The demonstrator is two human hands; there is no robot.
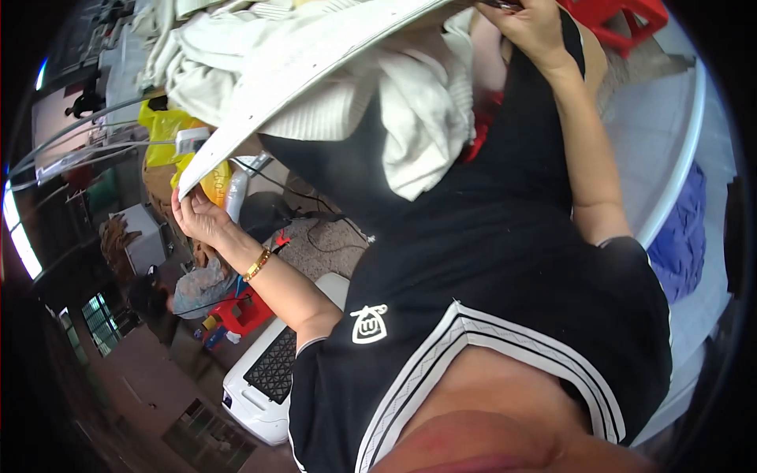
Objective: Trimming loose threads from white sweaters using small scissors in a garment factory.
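Observation:
A white knit piece (315, 51) is stretched across the upper part of the view, its long edge dotted with small dark marks. My left hand (199, 217) pinches its lower left corner, fingers closed. At the top, my right hand (536, 31) is closed at the other end of that edge; its fingertips are partly cut off by the frame, and a small dark bit shows beside them. On my lap, below the stretched piece, more cream ribbed knit fabric (422, 110) hangs in folds.
Cream knitwear (201, 59) is heaped beyond. At left are a yellow plastic bag (162, 130), cables, a white appliance with a black grille (272, 366) and a red stool (244, 314) near another person (201, 288). A red stool (619, 17) and blue-purple cloth (682, 236) are at right.

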